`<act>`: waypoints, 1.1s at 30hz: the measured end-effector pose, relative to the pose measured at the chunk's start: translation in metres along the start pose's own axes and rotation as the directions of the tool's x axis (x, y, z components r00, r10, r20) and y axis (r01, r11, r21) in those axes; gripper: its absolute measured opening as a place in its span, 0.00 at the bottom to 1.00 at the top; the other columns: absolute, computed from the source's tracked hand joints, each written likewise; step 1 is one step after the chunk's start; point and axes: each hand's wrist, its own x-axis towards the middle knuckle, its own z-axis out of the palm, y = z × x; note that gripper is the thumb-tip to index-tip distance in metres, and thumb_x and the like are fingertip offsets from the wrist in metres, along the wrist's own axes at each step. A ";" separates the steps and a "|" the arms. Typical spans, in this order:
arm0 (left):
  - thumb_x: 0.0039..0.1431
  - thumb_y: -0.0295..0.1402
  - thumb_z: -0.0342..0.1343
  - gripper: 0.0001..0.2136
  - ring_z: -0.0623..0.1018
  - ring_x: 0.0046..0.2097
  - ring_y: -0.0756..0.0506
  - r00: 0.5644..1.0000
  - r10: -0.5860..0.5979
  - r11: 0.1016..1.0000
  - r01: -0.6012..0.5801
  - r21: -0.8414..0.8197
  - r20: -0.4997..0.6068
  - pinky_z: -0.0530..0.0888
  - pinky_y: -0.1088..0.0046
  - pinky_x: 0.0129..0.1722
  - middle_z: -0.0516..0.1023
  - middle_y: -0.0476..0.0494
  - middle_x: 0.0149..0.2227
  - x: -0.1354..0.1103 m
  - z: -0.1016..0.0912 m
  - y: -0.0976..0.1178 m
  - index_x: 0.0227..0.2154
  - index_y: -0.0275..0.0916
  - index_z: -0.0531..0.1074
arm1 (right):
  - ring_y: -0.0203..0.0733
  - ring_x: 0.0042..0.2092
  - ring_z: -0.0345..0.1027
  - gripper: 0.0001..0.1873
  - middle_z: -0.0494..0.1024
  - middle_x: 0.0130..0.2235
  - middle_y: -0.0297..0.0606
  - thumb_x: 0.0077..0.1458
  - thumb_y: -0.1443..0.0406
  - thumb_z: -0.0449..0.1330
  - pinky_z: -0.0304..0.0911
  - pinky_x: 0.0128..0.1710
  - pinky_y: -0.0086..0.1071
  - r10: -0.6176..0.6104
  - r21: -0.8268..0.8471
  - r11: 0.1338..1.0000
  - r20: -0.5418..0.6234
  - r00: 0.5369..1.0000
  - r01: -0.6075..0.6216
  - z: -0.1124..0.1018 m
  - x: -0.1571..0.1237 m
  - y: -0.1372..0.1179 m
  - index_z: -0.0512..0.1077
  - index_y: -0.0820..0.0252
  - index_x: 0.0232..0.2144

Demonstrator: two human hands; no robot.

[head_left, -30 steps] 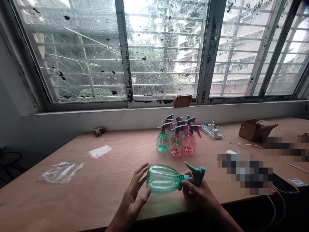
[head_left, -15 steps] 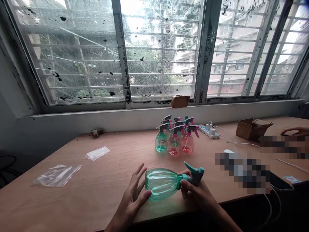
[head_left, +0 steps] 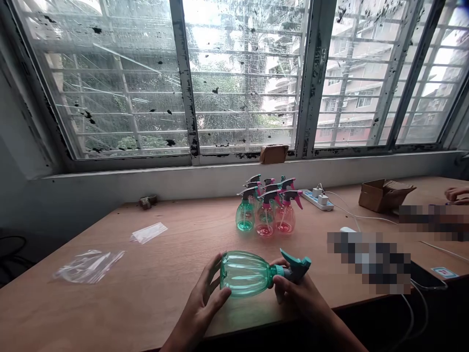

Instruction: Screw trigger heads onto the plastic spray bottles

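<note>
Over wooden desk: ribbed translucent green spray bottle sideways, left fingers cupping base, right fingers gripping neck.

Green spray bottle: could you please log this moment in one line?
green spray bottle sideways; left hand cups base; right hand grips neck

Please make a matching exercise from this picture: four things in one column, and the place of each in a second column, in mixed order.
1. green spray bottle
2. clear plastic bag
3. cardboard box
4. power strip

A. far right on the table
B. sideways in left hand and right hand
C. far left on the table
D. beside the standing bottles

Pairs: 1-B, 2-C, 3-A, 4-D
</note>
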 end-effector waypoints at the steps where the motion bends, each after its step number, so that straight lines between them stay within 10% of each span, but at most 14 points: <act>1: 0.71 0.53 0.67 0.34 0.66 0.79 0.28 1.000 0.016 1.000 -0.016 0.005 0.000 0.66 0.49 0.77 0.65 0.41 0.80 0.000 0.000 -0.001 0.75 0.53 0.68 | 0.38 0.22 0.71 0.30 0.81 0.23 0.31 0.55 0.43 0.79 0.64 0.25 0.30 -0.001 -0.001 1.000 0.002 1.000 0.001 -0.001 0.000 0.001 0.77 0.57 0.44; 33: 0.75 0.48 0.64 0.27 0.67 0.78 0.30 0.987 0.159 0.980 -0.158 0.124 -0.002 0.71 0.53 0.74 0.66 0.41 0.78 0.004 -0.003 -0.007 0.73 0.54 0.72 | 0.38 0.21 0.69 0.33 0.82 0.24 0.34 0.50 0.40 0.80 0.63 0.24 0.31 0.049 -0.039 0.998 -0.012 0.999 -0.049 0.001 0.003 -0.001 0.77 0.58 0.40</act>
